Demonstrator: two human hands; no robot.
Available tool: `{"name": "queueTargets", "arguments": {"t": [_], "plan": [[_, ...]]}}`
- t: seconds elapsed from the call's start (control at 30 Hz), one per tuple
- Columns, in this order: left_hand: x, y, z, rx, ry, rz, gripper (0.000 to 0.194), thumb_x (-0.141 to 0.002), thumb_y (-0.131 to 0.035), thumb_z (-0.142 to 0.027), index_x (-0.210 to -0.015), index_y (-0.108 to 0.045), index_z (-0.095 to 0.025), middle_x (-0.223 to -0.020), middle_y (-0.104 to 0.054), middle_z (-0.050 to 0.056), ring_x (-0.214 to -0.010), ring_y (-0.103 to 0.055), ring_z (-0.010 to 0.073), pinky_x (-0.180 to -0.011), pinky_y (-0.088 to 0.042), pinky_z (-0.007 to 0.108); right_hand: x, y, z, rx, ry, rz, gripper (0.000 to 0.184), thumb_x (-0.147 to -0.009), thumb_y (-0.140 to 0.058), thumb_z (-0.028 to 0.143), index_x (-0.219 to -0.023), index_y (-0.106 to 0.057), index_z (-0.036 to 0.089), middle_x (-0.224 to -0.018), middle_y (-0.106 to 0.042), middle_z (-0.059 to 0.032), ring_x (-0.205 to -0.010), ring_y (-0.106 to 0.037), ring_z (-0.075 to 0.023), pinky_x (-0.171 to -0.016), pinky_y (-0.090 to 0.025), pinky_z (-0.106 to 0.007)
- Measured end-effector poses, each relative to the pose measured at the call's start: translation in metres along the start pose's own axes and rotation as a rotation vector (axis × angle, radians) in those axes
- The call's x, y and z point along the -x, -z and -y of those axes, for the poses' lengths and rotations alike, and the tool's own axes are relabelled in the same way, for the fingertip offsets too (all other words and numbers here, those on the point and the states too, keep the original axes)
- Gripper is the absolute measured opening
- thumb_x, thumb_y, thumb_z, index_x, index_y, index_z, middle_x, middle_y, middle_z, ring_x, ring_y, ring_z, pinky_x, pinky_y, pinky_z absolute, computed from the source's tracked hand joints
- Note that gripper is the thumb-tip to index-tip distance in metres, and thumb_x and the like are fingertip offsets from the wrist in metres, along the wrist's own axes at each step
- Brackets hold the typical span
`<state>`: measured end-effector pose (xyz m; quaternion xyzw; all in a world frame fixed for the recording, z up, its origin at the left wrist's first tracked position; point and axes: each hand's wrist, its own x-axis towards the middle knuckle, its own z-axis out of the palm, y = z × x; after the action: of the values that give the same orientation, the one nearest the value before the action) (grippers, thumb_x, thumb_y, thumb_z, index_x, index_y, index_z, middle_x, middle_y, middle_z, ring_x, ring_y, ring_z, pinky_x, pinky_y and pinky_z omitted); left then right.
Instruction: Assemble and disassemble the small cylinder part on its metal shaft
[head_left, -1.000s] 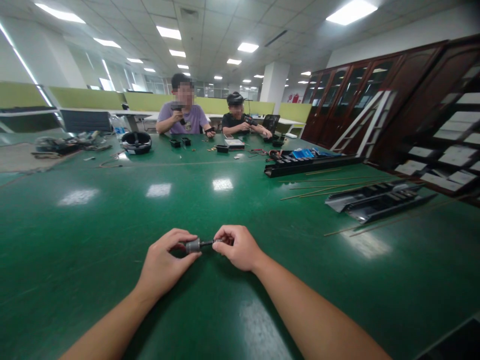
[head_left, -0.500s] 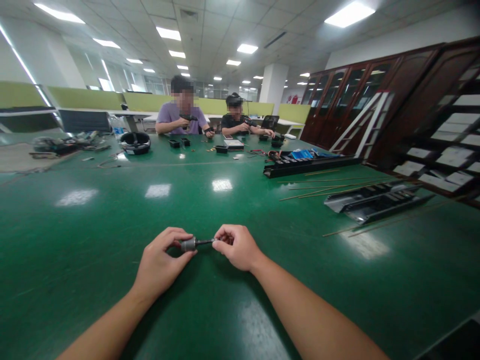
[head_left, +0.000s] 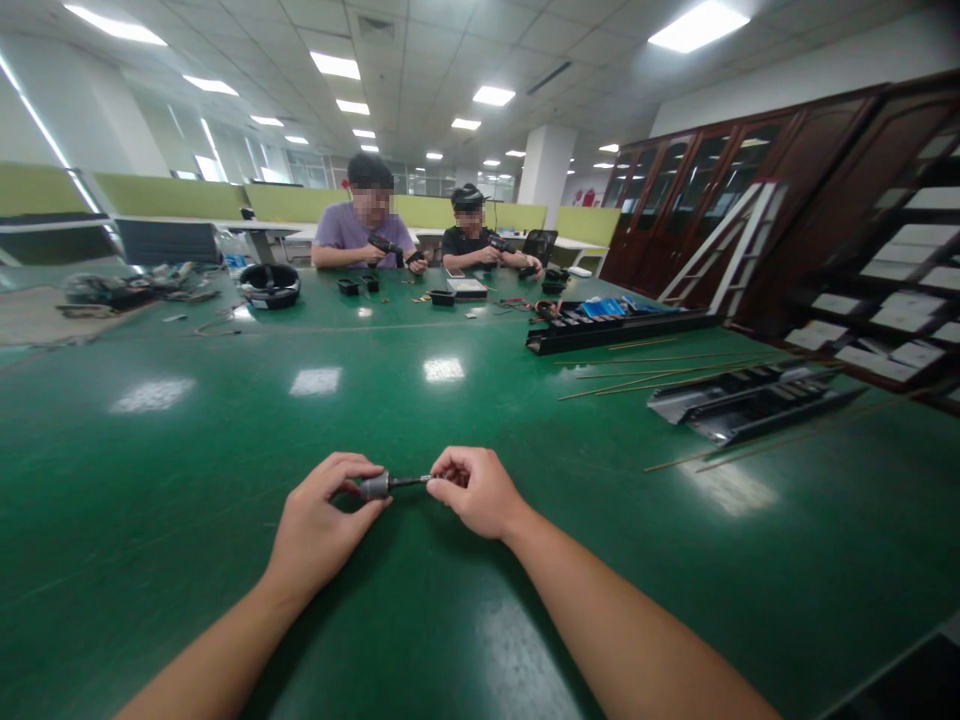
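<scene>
Low over the green table [head_left: 247, 420], my left hand [head_left: 319, 520] is closed around a grey metal cylinder [head_left: 374, 486], thumb on the near side and fingers on the far side. From the cylinder's right end a thin dark shaft [head_left: 409, 481] points to the right. At its far end, the fingertips of my right hand [head_left: 476, 492] pinch the shaft, with the other fingers curled. Those fingers hide the tip, so I cannot make out what sits on it. The cylinder and shaft lie roughly level between both hands.
Across the table sit a person in purple [head_left: 337, 228] and a person in black [head_left: 454, 242], each holding a dark drill-like tool. Black metal channels [head_left: 772, 405] and thin rods [head_left: 637, 385] lie at right. A black ring-shaped headset [head_left: 270, 287] rests at far left.
My hands stay almost in place, still holding the cylinder and shaft. Across the table, the person in purple has brought their hands closer together and tilted the dark tool down.
</scene>
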<state>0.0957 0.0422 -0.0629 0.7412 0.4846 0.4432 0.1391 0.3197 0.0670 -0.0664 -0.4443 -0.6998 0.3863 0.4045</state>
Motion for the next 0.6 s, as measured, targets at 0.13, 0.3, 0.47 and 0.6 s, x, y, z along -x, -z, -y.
{"name": "queueTargets", "arguments": {"t": [0.13, 0.3, 0.47, 0.6], "plan": [[0.000, 0.002, 0.000, -0.007, 0.045, -0.022, 0.027, -0.077, -0.074, -0.037, -0.098, -0.067, -0.022, -0.105, -0.064, 0.004, -0.090, -0.065, 0.0188, -0.080, -0.055, 0.030, -0.001, 0.006, 0.000, 0.013, 0.029, -0.041, 0.007, -0.074, -0.066, 0.022, -0.074, -0.066, 0.015, -0.062, -0.058, 0.0009, -0.054, -0.051, -0.0106, -0.052, -0.039, -0.021], [-0.003, 0.003, 0.000, -0.102, 0.263, -0.049, 0.042, -0.073, -0.074, -0.051, -0.102, -0.066, -0.022, -0.099, -0.069, 0.004, -0.085, -0.065, 0.0226, -0.083, -0.053, 0.037, -0.005, 0.006, -0.005, -0.136, -0.039, -0.078, 0.012, -0.082, -0.060, 0.027, -0.077, -0.062, 0.016, -0.063, -0.062, -0.0002, -0.052, -0.056, -0.0111, -0.051, -0.042, -0.021], [-0.010, 0.003, 0.005, 0.386, 0.540, -0.156, 0.049, -0.084, -0.062, -0.049, -0.124, -0.058, -0.020, -0.109, -0.069, 0.006, -0.094, -0.066, 0.0184, -0.091, -0.052, 0.031, -0.009, 0.002, -0.010, -0.149, -0.105, -0.090, 0.031, -0.093, -0.048, 0.038, -0.074, -0.060, 0.016, -0.058, -0.062, 0.0003, -0.045, -0.054, -0.0100, -0.048, -0.041, -0.020], [-0.011, 0.032, 0.008, 0.704, 0.796, -0.331, 0.024, -0.093, -0.053, -0.029, -0.105, -0.066, -0.014, -0.105, -0.070, 0.007, -0.091, -0.067, 0.0134, -0.085, -0.056, 0.021, -0.009, 0.001, -0.011, -0.117, -0.103, -0.083, 0.035, -0.096, -0.047, 0.041, -0.075, -0.061, 0.016, -0.058, -0.062, 0.0005, -0.045, -0.054, -0.0095, -0.049, -0.040, -0.020]]}}
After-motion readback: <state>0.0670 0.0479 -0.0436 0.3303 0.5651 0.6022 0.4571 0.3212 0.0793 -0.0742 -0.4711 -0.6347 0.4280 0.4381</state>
